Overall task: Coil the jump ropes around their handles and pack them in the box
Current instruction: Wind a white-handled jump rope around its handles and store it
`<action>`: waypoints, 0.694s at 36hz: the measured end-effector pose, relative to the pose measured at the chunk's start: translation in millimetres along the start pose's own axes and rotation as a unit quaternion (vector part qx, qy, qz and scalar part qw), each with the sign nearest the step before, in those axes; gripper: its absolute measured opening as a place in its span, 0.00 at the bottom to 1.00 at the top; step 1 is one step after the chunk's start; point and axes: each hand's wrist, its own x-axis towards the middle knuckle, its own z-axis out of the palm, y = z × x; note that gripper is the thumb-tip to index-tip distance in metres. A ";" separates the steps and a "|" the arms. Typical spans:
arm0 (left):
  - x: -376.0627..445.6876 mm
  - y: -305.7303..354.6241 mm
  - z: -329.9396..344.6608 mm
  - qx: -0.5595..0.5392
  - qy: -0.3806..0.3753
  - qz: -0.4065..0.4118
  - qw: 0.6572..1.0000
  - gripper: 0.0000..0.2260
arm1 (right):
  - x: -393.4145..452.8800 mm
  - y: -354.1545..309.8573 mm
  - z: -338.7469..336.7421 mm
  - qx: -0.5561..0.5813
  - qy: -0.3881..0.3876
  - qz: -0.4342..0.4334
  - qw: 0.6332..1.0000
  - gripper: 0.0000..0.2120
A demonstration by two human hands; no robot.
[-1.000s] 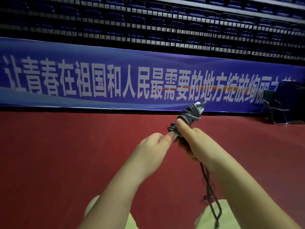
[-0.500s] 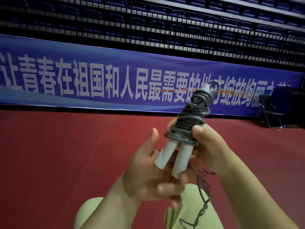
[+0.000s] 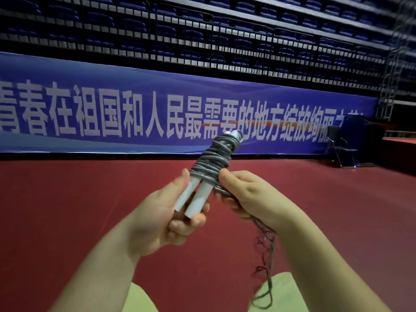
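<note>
A jump rope with two white handles (image 3: 195,197) held side by side points up and to the right, and grey rope coils (image 3: 213,161) wrap their upper half. My left hand (image 3: 162,217) grips the handles' lower ends. My right hand (image 3: 249,199) holds the rope just below the coils, thumb against the lowest turn. A loose, frayed rope tail (image 3: 267,255) hangs from my right hand down past my knee. No box is in view.
Red sports floor (image 3: 67,210) spreads all around. A blue banner (image 3: 112,109) with white characters runs along the wall under dark stands. A folding chair (image 3: 342,149) stands at the far right. My pale green trouser knees (image 3: 281,293) show at the bottom.
The bundle tilted so the white handle ends face me. My left hand moved from touching the coils to gripping the handle ends, and my right hand shifted to the rope below the coils.
</note>
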 end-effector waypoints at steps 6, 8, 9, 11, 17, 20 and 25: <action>3.1 3.1 15.1 0.152 0.149 0.109 0.971 0.27 | 3.9 3.7 7.1 0.000 0.062 0.007 0.998 0.21; 7.3 1.9 14.7 0.207 0.195 0.148 0.947 0.29 | 5.2 3.2 7.2 0.024 0.063 0.010 0.998 0.19; 9.5 1.3 12.7 0.244 0.213 0.164 0.932 0.31 | 5.5 2.8 6.9 0.048 0.055 0.019 0.997 0.17; 11.4 1.5 9.8 0.330 0.241 0.185 0.894 0.35 | 4.9 1.4 6.0 0.105 0.028 0.047 0.993 0.18; 7.6 1.1 17.5 0.421 0.267 0.161 0.852 0.25 | 7.0 -3.5 5.0 0.145 0.054 0.055 0.986 0.32; 7.2 -1.1 13.5 0.404 0.263 0.164 0.861 0.16 | 9.6 -3.5 8.1 0.127 0.067 0.035 0.989 0.29; 5.4 -2.8 3.1 0.351 0.204 0.167 0.899 0.21 | 11.6 -1.5 17.0 0.132 0.081 -0.012 0.988 0.25</action>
